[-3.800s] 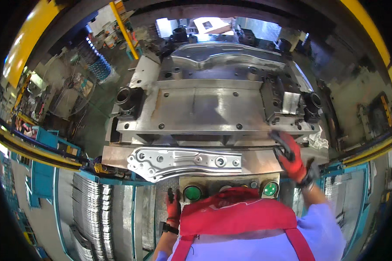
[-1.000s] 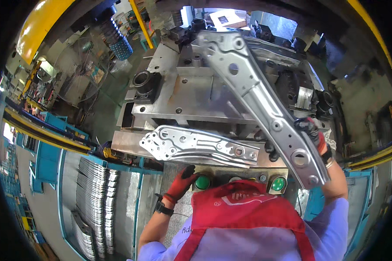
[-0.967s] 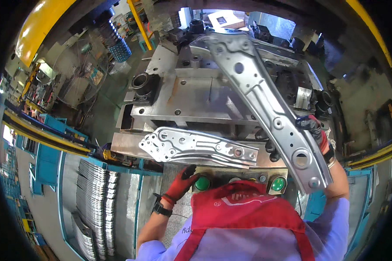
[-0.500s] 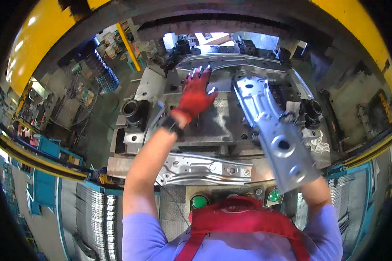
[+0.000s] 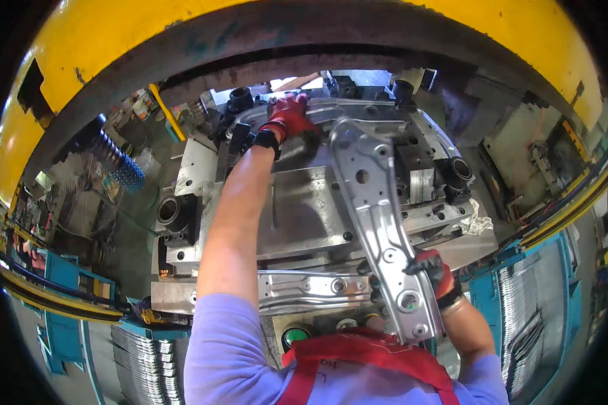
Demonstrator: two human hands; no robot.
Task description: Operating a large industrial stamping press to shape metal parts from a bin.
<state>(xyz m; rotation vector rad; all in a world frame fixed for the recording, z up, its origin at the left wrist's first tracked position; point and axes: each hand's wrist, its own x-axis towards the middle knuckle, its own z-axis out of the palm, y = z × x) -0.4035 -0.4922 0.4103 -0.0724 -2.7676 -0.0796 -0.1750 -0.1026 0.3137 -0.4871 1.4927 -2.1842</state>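
Note:
My right hand (image 5: pixel 434 271), in a dark and red glove, is closed around the right edge of a long stamped metal panel (image 5: pixel 366 204). The panel slants over the right part of the die, near end toward my body. My left hand (image 5: pixel 290 116), in a red glove, reaches to the far side of the die. Its fingers curl over the far edge of a second stamped panel (image 5: pixel 341 110) lying there; the thumb is hidden. A third stamped panel (image 5: pixel 302 288) rests along the front ledge, partly behind my left arm.
The steel die (image 5: pixel 297 209) has round guide bushings (image 5: pixel 172 212) at its corners. A yellow press frame (image 5: pixel 148 23) arches overhead. Racks of stacked metal parts (image 5: pixel 145 361) stand at both sides. A green button (image 5: pixel 295 336) sits close before my apron. A crumpled cloth (image 5: pixel 476 219) lies at right.
My left hand has gone from open above the die to the far panel, fingers now curled over it. The right-hand panel has swung lower and nearer, uncovering the right hand. The view has shifted.

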